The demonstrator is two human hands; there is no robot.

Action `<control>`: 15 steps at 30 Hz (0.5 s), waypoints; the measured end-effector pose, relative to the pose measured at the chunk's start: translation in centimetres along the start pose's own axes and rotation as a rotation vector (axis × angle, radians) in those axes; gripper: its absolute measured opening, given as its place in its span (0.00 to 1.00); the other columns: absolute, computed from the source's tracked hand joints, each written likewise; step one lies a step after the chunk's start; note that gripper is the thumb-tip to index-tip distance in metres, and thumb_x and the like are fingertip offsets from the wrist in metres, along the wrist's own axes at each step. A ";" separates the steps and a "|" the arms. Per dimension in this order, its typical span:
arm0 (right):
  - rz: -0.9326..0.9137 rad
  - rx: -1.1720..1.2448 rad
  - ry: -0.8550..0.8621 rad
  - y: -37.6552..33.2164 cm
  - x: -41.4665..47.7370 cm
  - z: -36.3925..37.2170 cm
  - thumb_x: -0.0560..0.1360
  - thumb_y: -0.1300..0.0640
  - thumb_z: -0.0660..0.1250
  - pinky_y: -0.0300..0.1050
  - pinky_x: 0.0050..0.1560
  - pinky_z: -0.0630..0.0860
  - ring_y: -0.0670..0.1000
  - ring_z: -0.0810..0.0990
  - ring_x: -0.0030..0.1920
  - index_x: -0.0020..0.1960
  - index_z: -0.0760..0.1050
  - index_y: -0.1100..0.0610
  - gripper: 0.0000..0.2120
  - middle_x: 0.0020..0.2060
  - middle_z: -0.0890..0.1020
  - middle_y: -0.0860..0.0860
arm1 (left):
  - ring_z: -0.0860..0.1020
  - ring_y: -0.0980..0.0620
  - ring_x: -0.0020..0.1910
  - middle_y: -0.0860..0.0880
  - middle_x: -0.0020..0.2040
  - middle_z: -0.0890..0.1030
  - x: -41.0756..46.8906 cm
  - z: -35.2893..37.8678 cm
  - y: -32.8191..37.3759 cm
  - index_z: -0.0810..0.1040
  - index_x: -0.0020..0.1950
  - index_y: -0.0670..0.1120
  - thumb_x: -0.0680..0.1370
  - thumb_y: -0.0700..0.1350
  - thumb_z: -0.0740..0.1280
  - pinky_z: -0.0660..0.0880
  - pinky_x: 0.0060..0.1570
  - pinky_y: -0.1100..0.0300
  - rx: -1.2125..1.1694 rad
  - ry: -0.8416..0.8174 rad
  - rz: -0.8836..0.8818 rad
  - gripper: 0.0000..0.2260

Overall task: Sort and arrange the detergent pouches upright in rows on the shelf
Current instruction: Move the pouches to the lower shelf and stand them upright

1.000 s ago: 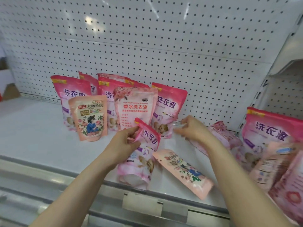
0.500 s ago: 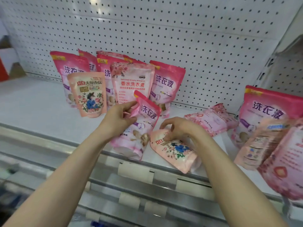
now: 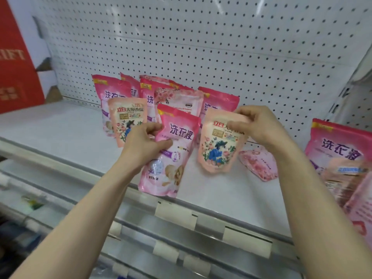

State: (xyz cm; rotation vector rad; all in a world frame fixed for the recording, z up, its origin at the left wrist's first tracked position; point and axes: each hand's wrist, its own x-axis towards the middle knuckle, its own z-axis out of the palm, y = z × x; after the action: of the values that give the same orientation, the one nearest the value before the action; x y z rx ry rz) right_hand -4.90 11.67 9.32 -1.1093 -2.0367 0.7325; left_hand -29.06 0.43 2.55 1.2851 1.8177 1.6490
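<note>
My left hand grips the upper left edge of a bright pink pouch that stands upright near the front of the white shelf. My right hand pinches the top of a peach floral pouch, held upright just to the right of the pink one. Behind them several pink pouches stand against the pegboard, with another peach floral pouch and a pale rose pouch in front of them.
A pale rose pouch lies flat right of the held ones. More pouches lean in a heap at the far right. A red box stands at the far left. Price-tag holders line the shelf's front rail.
My right hand picked the peach floral pouch up from lying flat and stood it upright. My left hand turned the pink pouch more upright. The camera moved closer.
</note>
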 end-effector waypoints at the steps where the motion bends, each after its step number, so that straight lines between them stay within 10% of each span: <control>1: -0.027 -0.019 0.060 -0.4 0.5 0.4 0.72 0.59 0.75 0.49 0.50 0.80 0.51 0.83 0.47 0.49 0.81 0.55 0.07 0.46 0.85 0.49 | 0.80 0.47 0.46 0.48 0.52 0.80 0.2 -0.2 -0.1 0.77 0.61 0.43 0.67 0.38 0.77 0.80 0.51 0.50 -0.006 0.011 -0.002 0.24; 15: 0.038 -0.124 0.255 1.1 3.7 6.7 0.73 0.56 0.73 0.47 0.50 0.76 0.52 0.82 0.48 0.55 0.82 0.57 0.12 0.46 0.84 0.51 | 0.79 0.42 0.57 0.40 0.60 0.78 4.0 -4.3 -2.1 0.73 0.59 0.56 0.74 0.34 0.68 0.78 0.55 0.45 -0.436 0.152 0.133 0.19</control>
State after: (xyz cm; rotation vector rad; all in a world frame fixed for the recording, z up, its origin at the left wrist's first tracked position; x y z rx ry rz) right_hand -11.07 14.42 5.58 -1.2465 -1.8683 0.4612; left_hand -35.18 1.32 2.88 1.1276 1.3594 2.1185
